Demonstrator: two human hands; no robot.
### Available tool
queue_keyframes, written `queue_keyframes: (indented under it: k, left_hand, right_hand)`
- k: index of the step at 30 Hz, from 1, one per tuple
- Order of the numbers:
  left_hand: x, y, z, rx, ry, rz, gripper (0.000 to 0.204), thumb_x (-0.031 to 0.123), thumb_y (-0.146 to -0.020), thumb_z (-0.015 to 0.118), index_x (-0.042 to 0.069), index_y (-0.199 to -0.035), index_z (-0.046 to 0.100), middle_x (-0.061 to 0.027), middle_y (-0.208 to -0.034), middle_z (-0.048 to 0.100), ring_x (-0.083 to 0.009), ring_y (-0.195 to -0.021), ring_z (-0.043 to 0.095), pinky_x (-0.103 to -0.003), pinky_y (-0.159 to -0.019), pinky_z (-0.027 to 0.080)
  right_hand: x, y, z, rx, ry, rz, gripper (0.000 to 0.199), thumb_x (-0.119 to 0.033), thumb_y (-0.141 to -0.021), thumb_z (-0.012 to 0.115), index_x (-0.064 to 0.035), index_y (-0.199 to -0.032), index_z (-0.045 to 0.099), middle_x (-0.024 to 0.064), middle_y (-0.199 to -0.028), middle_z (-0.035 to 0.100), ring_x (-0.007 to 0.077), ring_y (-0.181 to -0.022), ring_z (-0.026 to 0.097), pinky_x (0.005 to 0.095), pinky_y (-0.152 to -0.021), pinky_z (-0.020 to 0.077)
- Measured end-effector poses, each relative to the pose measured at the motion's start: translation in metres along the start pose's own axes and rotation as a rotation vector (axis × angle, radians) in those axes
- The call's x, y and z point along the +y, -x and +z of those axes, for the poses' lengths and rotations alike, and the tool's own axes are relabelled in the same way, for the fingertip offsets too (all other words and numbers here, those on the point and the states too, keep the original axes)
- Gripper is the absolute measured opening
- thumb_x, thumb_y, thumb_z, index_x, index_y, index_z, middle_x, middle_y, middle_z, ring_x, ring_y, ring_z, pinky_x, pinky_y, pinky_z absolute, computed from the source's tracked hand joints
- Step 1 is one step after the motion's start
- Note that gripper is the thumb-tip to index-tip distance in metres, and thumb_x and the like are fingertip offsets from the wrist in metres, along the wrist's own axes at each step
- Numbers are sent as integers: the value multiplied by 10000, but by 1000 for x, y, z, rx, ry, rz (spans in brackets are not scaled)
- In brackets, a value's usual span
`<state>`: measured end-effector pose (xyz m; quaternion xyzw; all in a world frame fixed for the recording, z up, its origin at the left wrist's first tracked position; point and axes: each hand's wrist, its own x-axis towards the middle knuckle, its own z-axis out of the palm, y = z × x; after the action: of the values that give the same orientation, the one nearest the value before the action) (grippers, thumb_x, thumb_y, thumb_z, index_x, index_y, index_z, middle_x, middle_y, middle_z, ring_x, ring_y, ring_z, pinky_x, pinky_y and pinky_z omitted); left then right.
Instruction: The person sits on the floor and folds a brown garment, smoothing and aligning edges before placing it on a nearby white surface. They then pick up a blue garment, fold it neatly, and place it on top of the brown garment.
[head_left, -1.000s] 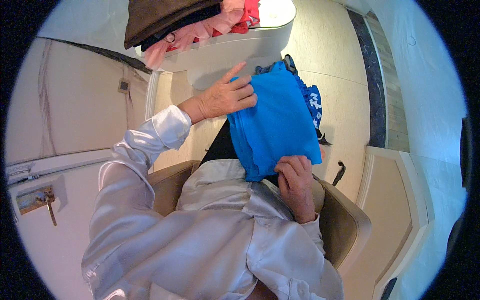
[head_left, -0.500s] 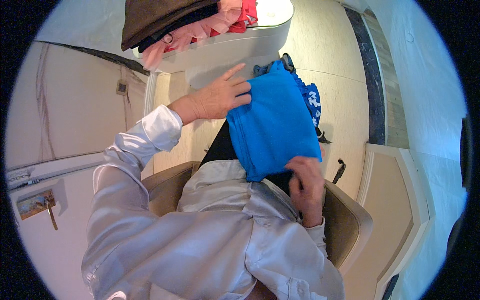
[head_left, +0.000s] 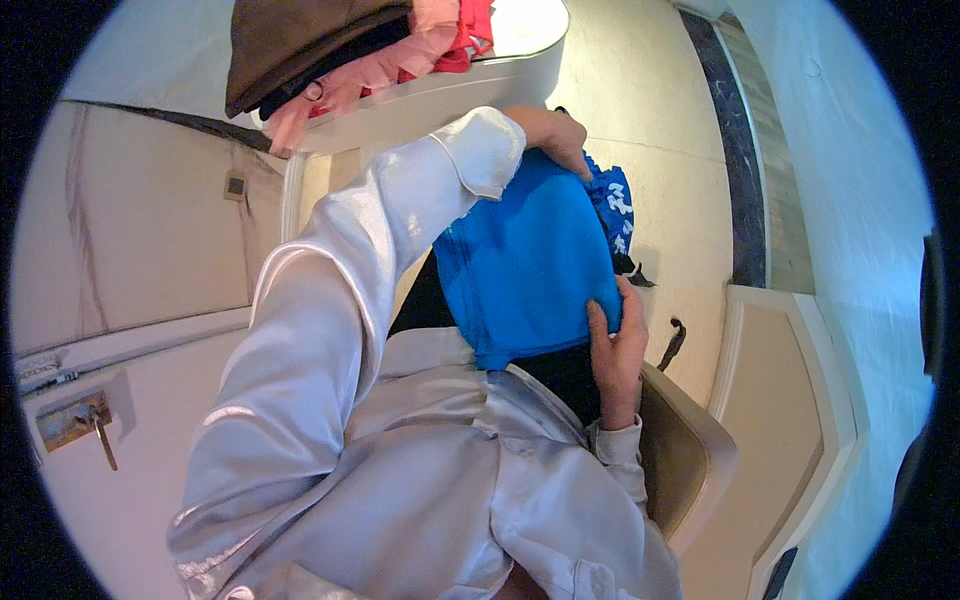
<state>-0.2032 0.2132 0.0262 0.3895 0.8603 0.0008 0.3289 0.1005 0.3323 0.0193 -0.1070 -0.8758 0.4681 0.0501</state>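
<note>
A folded bright blue cloth (head_left: 530, 270) lies across my lap over dark trousers, its layered edges showing at the left. My left hand (head_left: 556, 136) reaches over its far edge and is closed at the far right corner; the fingertips are partly hidden. At the near right edge my right hand (head_left: 620, 352) pinches the cloth, thumb on top and fingers around the side. Just beyond the right edge hangs a darker blue ruffled fabric with white marks (head_left: 615, 205), partly covered by the cloth.
A white rounded table (head_left: 520, 85) ahead holds a stack of folded clothes (head_left: 330, 50) in brown, black, pink and red. I sit in a brown armchair (head_left: 695, 450). A cream panelled door (head_left: 770, 430) stands at the right, and a key (head_left: 105, 445) hangs at the left.
My left hand has moved from the cloth's left side to its far right corner. My right hand has settled onto the near right edge, and the cloth has shifted slightly left.
</note>
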Motion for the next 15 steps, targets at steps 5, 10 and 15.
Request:
queue_keyframes:
  k: [5,10,15]
  left_hand:
    - [-26,-35,16,76,135,224,387,368,-818,678,-17,-794,704,-185,-718,672,-289,-649,636,-446,-649,491]
    - [-32,-43,31,379,229,52,342,314,-809,676,-22,-743,689,-189,-699,667,-263,-622,628,-450,-621,477]
    - [-37,-44,33,481,233,-179,341,311,-827,658,-24,-768,686,-212,-777,689,-356,-679,652,-487,-660,501]
  right_hand:
    - [2,-2,0,72,-51,-49,398,-159,-933,638,24,-1271,532,236,-1183,617,360,-1076,600,434,-953,458]
    - [9,-2,4,79,-124,-86,333,-142,-945,626,19,-1224,542,171,-1089,621,271,-982,597,373,-889,465]
    - [14,-2,1,51,-526,134,253,-125,-954,621,-7,-1167,554,51,-959,566,131,-864,520,271,-803,437]
